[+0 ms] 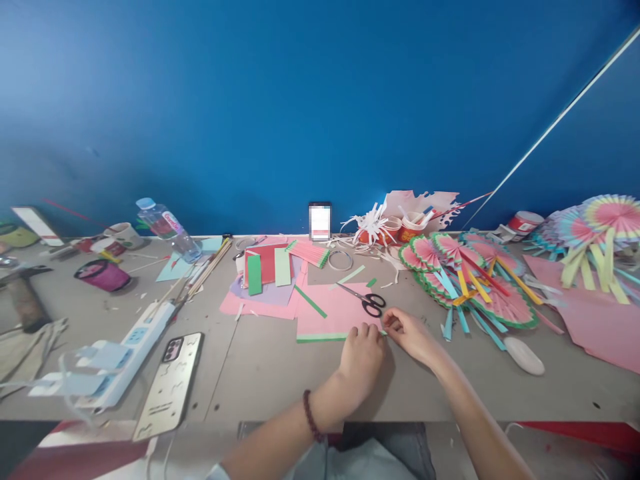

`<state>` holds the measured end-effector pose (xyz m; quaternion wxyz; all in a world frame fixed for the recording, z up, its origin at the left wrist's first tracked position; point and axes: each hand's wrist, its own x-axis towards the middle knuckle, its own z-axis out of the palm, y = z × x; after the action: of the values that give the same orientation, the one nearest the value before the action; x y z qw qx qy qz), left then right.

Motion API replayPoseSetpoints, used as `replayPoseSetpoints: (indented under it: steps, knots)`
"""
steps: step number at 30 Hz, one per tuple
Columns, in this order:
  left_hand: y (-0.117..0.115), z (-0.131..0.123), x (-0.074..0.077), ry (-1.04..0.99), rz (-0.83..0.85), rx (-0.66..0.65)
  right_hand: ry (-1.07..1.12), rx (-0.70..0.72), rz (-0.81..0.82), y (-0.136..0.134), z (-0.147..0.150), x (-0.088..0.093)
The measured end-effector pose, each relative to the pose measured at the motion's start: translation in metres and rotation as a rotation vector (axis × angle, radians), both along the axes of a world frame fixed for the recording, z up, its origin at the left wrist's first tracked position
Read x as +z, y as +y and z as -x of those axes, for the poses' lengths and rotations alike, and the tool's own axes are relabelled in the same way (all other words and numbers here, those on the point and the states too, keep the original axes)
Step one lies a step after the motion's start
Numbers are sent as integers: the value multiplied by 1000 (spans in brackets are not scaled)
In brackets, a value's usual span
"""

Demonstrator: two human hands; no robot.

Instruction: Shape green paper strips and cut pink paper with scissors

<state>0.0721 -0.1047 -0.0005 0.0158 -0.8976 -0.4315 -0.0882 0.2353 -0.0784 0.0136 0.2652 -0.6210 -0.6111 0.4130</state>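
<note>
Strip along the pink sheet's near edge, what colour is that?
The strip is green, as seen in the head view.

- A paper-craft workspace is showing here, its grey counter (270, 380) running along a blue wall (250, 120).
- Black-handled scissors (371, 307) are lying on a pink sheet (325, 317) at the middle, and coloured papers (269, 263) are overlapping to the left of it.
- Pleated paper fans (510, 303) are crowding the right side, their strips spreading across the counter.
- Red tubs (407, 234) are standing on the far side, holding white strips, with pale scraps (397, 265) lying nearby.
- What looks like a hammer (29, 307) is resting at the left edge, adding a workshop note.
- A power strip (135, 350) is carrying white plugs (103, 354) at the near left, a phone (173, 383) lying to its right.
</note>
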Motion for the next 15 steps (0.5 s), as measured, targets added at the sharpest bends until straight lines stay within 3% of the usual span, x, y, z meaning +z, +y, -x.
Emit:
replayPoseSetpoints:
  steps: [3,7,15]
  knots:
    - [12,3,2,-5,-23,-87,98,-9,58,0,0,1]
    - [23,9,-3,-85,-95,-103,235,-67,134,2,-1,-2]
    - [27,11,-5,-106,-161,-151,342,-133,118,6,-4,-13]
